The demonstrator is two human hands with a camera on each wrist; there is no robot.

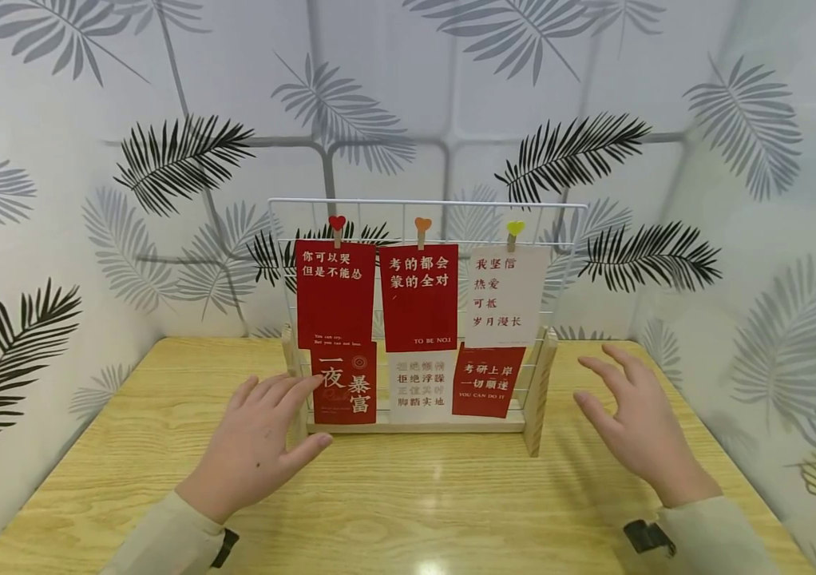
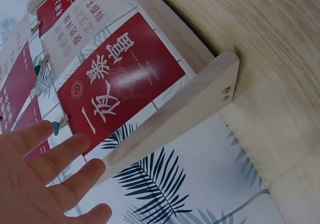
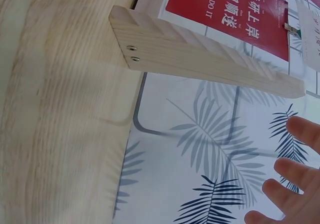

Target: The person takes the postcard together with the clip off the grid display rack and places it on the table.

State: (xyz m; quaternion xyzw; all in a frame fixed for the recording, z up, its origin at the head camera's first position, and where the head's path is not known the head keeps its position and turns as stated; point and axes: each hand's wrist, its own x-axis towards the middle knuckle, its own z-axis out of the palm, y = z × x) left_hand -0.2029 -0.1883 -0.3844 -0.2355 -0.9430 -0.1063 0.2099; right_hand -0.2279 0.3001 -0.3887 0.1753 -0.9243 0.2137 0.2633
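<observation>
A white wire grid [image 1: 566, 209] stands upright in a wooden base [image 1: 422, 428] on the table. Red and white cards with printed writing hang on it in two rows. Heart clips in red [image 1: 337, 223], orange [image 1: 423, 225] and yellow [image 1: 516, 229] hold the top row. My left hand [image 1: 253, 447], fingers spread, is beside the lower-left red card [image 1: 345, 403]; in the left wrist view a gap shows between fingertips and that card [image 2: 120, 79]. To the right of the base's end piece [image 1: 540, 391], my right hand [image 1: 641, 427] hovers with relaxed fingers, holding nothing.
The yellow wood-grain table [image 1: 408, 495] reaches back to a pale wall [image 1: 422, 96] patterned with leaves. Similar leaf-print walls close in on both sides. Dark straps [image 1: 648, 537] show at the sleeve cuffs.
</observation>
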